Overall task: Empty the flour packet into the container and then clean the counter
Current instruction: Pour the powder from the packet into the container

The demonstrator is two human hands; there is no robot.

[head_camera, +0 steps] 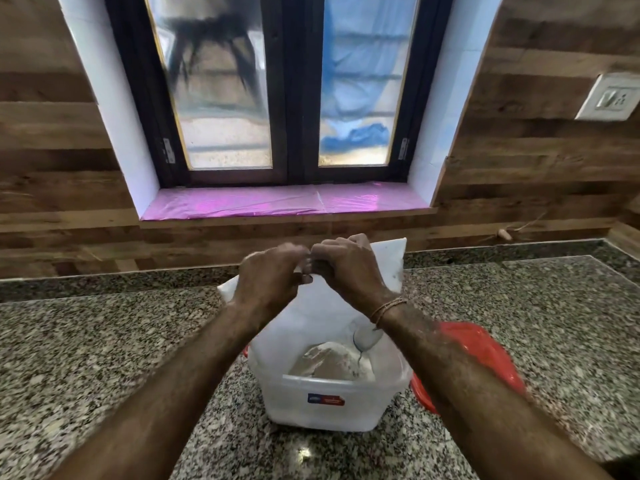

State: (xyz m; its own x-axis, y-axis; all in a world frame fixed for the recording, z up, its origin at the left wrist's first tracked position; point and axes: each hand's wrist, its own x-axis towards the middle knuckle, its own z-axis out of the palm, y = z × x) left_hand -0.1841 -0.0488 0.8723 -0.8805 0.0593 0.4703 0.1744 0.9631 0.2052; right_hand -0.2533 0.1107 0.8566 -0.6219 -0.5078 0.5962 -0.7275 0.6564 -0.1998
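Note:
A white flour packet (388, 263) is held upended over a translucent white plastic container (332, 403) on the speckled granite counter (104, 358). My left hand (268, 278) and my right hand (349, 268) grip the packet's upper edge side by side, fingers closed on the plastic. The packet's lower end reaches down into the container. A heap of white flour (332, 362) lies inside the container, partly seen through the packet's clear plastic. My forearms hide part of the packet and the container's sides.
A red lid (485, 355) lies on the counter to the right of the container, partly under my right forearm. A wood-panel wall and a window with a pink-covered sill (284, 200) stand behind. A wall socket (609, 98) is at upper right.

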